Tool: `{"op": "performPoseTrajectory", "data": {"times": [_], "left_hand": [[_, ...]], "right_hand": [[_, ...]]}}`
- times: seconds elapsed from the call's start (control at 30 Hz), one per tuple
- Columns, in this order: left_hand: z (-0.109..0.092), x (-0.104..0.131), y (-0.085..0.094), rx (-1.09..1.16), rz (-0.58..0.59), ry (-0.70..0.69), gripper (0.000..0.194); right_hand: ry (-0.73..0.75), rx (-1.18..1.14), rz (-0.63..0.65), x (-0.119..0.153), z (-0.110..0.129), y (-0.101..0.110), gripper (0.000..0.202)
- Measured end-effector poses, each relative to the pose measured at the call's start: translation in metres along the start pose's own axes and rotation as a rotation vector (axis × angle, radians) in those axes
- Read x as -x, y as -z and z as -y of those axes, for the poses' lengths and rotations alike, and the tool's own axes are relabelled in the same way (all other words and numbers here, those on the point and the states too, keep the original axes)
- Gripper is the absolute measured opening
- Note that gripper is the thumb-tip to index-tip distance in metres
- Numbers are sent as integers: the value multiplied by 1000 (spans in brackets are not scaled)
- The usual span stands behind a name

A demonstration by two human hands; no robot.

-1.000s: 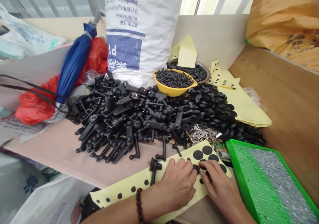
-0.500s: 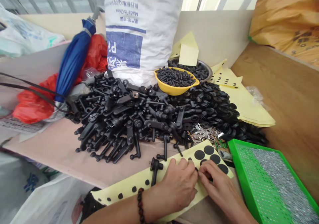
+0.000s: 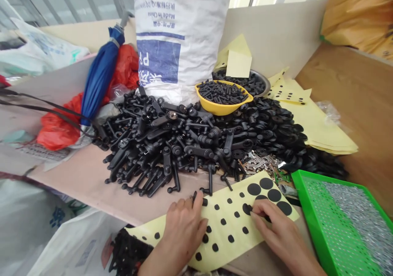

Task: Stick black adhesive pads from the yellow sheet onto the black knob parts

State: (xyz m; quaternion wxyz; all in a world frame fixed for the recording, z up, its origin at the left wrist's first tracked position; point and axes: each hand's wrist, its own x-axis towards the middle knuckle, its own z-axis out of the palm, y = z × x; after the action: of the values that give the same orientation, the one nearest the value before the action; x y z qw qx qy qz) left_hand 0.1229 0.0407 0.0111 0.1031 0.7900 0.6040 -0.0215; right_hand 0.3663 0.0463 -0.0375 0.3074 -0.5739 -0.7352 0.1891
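Note:
My left hand (image 3: 184, 227) is wrapped round a black handle part (image 3: 204, 202), whose end shows past the fingers, over the yellow sticker sheet (image 3: 224, 257). Rows of small black dots and several larger black discs cover that sheet. At its right side, my right hand (image 3: 273, 227) pinches a black round sticker (image 3: 247, 209) between thumb and forefinger. Beyond the hands lies a big pile of black crank-like parts (image 3: 162, 145), with small metal pieces (image 3: 260, 163) to its right.
A green tray (image 3: 319, 243) of small metal parts stands at right. Behind the pile are a yellow bowl (image 3: 224, 109) of black screw-like pieces, a white sack (image 3: 196, 34) and more yellow sheets (image 3: 325, 128). A blue umbrella (image 3: 101, 79) leans at left.
My left hand has moved left, away from my right hand, to the handle part. More dots on the sheet are uncovered. The camera view has shifted slightly.

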Motion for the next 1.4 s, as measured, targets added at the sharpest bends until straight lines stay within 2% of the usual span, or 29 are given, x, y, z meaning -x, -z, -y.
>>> {"op": "performPoseTrajectory", "data": {"times": [0.1,0.17,0.23,0.33,0.4,0.5,0.6,0.7,0.8,1.07,1.4], "left_hand": [[8,0,-8,175,5,54,55],[12,-1,-8,433,-39,81,56],[13,-4,-3,819,-28,118,51],[3,-11,6,1459,148,170,41],[-7,-15,7,1739,255,214,38],[-22,-20,1,1917,319,244,38],[-30,-23,-9,1966,354,189,45],[-36,-27,-14,1951,353,195,50],[-42,-32,-12,1898,372,226,45],[-45,-39,-9,1814,467,149,44],[-41,-42,-18,1568,433,145,51]], "right_hand": [[-96,-86,53,2,-4,7,15],[-178,-158,104,5,-8,12,17],[-260,-243,163,9,-14,15,18],[-382,-392,224,13,-19,18,21],[-480,-521,183,14,-18,21,26],[-642,-761,39,12,-7,27,31],[-733,-1006,-9,6,9,33,29],[-722,-1178,10,0,25,33,22],[-691,-1261,25,-2,33,29,21],[-649,-1188,75,-4,33,26,29],[-624,-1044,91,-5,35,25,37]]}}
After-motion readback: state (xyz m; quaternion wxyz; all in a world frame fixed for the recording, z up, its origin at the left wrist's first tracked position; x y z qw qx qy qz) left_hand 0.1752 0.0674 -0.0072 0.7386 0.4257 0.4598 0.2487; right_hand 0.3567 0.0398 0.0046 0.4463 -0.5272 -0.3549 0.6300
